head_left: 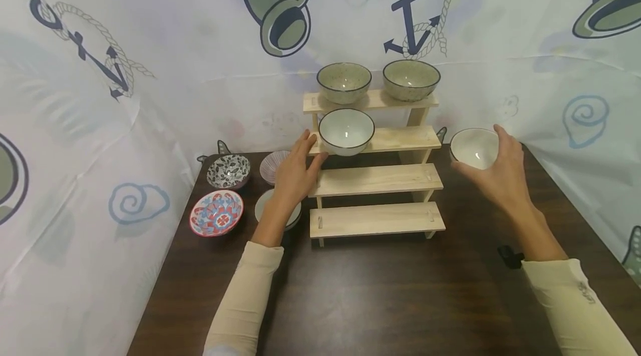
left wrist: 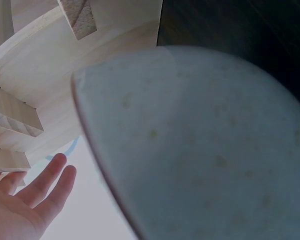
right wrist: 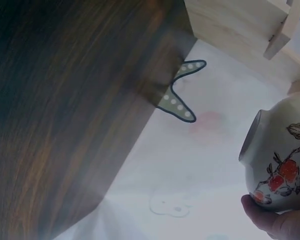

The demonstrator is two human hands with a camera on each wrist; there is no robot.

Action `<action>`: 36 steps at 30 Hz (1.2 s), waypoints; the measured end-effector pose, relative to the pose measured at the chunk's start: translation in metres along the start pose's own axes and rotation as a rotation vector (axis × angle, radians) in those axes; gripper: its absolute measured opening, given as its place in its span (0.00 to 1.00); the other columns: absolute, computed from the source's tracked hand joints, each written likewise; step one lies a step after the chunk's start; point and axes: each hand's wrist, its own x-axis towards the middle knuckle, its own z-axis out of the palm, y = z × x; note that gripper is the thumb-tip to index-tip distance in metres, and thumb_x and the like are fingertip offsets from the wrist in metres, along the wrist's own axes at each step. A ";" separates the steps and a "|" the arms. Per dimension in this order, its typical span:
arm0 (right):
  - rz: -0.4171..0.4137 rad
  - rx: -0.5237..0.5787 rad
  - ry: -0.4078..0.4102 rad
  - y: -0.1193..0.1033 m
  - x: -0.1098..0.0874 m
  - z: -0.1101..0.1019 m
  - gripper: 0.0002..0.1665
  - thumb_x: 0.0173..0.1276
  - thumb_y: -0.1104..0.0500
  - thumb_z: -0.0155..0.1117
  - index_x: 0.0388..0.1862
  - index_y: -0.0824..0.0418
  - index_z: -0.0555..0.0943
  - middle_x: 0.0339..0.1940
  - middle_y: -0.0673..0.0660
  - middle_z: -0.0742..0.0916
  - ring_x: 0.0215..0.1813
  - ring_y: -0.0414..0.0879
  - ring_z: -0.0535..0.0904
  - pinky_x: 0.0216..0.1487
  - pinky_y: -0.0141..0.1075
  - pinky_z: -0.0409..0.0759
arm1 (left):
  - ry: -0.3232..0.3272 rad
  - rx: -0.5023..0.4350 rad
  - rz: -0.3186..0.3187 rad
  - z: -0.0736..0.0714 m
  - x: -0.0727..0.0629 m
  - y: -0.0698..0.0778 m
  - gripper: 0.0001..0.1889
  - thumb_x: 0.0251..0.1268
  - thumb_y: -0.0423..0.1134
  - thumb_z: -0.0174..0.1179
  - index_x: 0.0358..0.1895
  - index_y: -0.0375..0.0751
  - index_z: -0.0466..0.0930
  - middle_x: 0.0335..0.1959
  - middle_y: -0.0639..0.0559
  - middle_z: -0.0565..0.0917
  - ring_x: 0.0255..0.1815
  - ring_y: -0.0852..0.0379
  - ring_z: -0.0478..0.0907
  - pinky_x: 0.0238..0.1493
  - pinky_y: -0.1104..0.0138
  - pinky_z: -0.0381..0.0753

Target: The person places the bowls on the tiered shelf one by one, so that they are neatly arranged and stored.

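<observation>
My right hand (head_left: 504,175) grips a white bowl (head_left: 473,147) by its side, raised to the right of the wooden stand. In the right wrist view red fruit and dark leaves decorate the bowl's outside (right wrist: 287,167), with the thumb against its wall. My left hand (head_left: 295,175) reaches to the left end of the stand, its fingertips near a white dark-rimmed bowl (head_left: 346,130) on the second tier from the top. Spread fingers (left wrist: 50,187) show in the left wrist view, holding nothing. A pale speckled bowl (left wrist: 205,145) fills that view's foreground.
Two greenish bowls (head_left: 344,83) stand on the top tier of the stepped wooden stand (head_left: 378,179). Left of it on the dark table (head_left: 390,295) are a black-and-white bowl (head_left: 228,171), a red-and-blue bowl (head_left: 216,213), a striped bowl (head_left: 272,166) and a grey bowl (head_left: 261,204). A printed cloth hangs behind.
</observation>
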 end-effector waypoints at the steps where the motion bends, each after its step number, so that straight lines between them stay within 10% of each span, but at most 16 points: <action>1: 0.000 0.002 0.002 -0.001 0.000 -0.001 0.69 0.52 0.49 0.84 0.85 0.59 0.52 0.77 0.75 0.64 0.75 0.73 0.60 0.64 0.73 0.63 | 0.002 0.003 0.004 0.000 0.001 0.001 0.34 0.80 0.63 0.47 0.80 0.49 0.63 0.85 0.52 0.58 0.79 0.43 0.67 0.68 0.41 0.75; 36: 0.017 0.008 -0.001 -0.031 -0.019 -0.023 0.71 0.52 0.46 0.84 0.86 0.55 0.50 0.79 0.72 0.65 0.76 0.71 0.61 0.66 0.73 0.63 | -0.003 -0.002 -0.006 0.000 0.000 0.002 0.34 0.80 0.63 0.47 0.80 0.49 0.63 0.85 0.52 0.58 0.79 0.42 0.67 0.68 0.40 0.74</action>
